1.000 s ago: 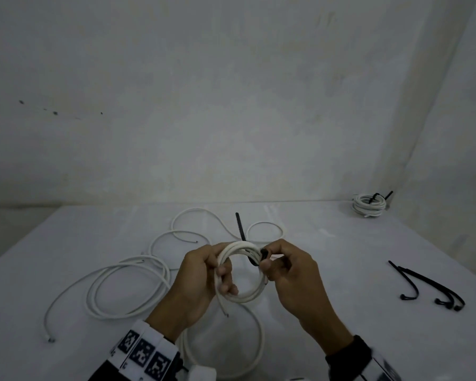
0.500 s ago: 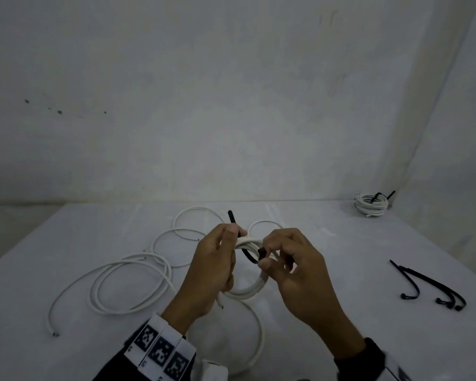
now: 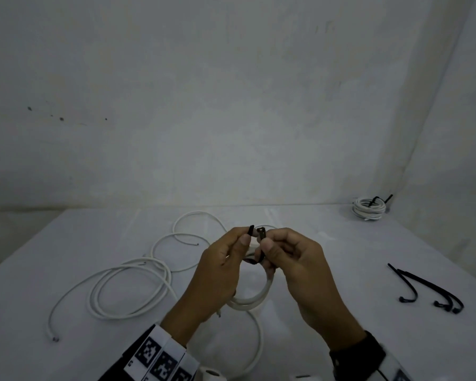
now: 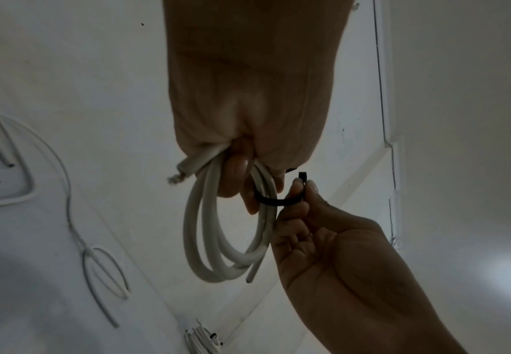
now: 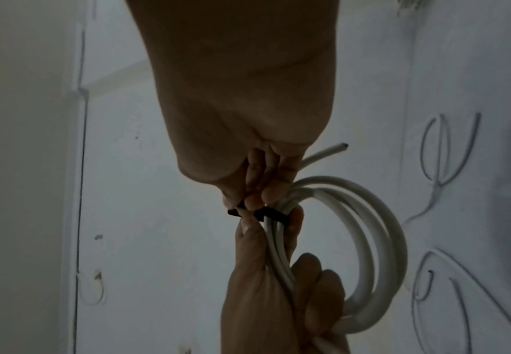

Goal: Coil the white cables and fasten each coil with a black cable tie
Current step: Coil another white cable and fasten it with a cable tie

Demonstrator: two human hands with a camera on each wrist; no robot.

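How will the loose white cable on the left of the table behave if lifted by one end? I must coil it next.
The loose white cable lies in wide, open curves, so it is probably springy rather than limp. Lifted by one end, it would likely trail and drag. The coil needs the left hand holding it, so loops may spring apart.

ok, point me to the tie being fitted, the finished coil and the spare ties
black cable tie (image 4: pixel 278 200): left wrist view, strap across the coil.
finished coil (image 3: pixel 368 209): head view, white loops.
spare ties (image 3: pixel 429 287): head view, strap middle.
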